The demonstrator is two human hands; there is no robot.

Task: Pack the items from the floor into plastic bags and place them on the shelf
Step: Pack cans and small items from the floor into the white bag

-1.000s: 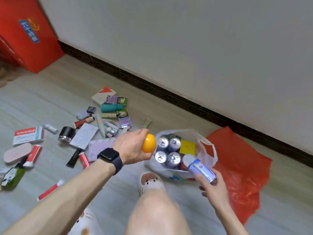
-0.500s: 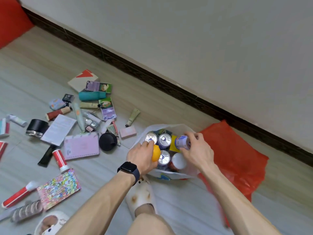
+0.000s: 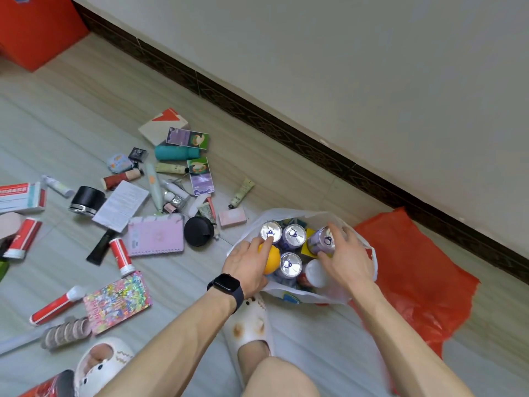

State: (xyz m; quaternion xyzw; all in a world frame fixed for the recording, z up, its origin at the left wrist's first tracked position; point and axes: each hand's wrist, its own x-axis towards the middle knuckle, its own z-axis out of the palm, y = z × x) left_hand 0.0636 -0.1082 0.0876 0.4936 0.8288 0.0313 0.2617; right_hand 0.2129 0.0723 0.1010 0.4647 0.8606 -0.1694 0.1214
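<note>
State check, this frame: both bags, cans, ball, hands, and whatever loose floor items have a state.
white bag: mouth open, standing on the floor, part filled.
three cans: upright inside the white bag.
fourth can: tilted, gripped by the right hand over the bag.
orange ball: held by the left hand at the bag's mouth.
red bag: lying flat beside the white bag.
teal bottle: on its side.
pink notebook: closed, flat.
</note>
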